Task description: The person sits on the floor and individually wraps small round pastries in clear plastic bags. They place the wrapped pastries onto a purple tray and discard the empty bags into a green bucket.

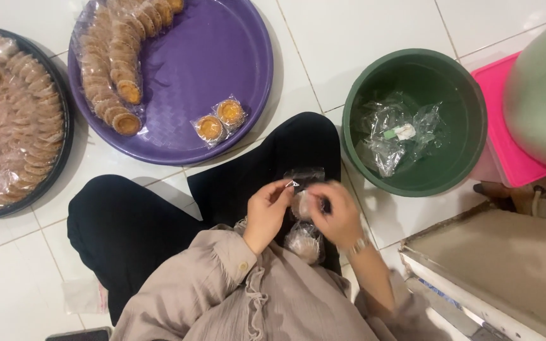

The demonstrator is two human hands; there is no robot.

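Note:
My left hand (266, 211) and my right hand (336, 215) meet over my lap, both pinching a small clear plastic wrapper (304, 175) with a round pastry (301, 205) in it. The right hand is blurred. Another wrapped pastry (304, 243) lies in my lap just below the hands. Two wrapped golden pastries (220, 120) rest on the purple round tray (222, 57) ahead, beside curved rows of wrapped pastries (112, 63).
A dark round tray (64, 136) at far left is piled with wrapped pastries. A green bucket (469, 95) at right holds crumpled clear wrappers. Beyond it are a pink box (507, 151), a pale green container (541, 95) and a grey board (494, 271). White tiled floor.

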